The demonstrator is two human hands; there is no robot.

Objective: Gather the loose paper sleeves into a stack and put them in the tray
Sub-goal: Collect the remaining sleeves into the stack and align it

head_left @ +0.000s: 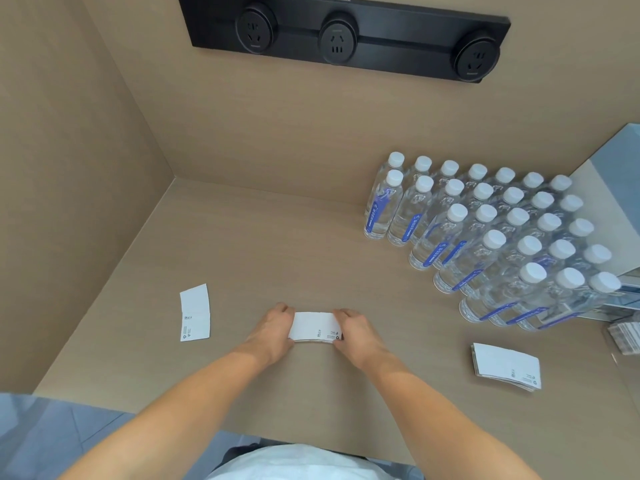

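Observation:
A small stack of white paper sleeves (314, 326) lies on the tan counter in front of me. My left hand (273, 329) presses its left end and my right hand (356, 330) its right end, so both grip the stack between them. Two loose sleeves (195, 312) lie overlapped, further left. Another fanned stack of sleeves (506, 367) rests at the right. A clear tray (623, 336) holding more sleeves shows partly at the right edge.
Several rows of water bottles (485, 237) with white caps stand at the back right. A black socket strip (343, 38) is mounted on the back wall. A side wall closes the left. The counter's front edge (221, 422) runs near my body.

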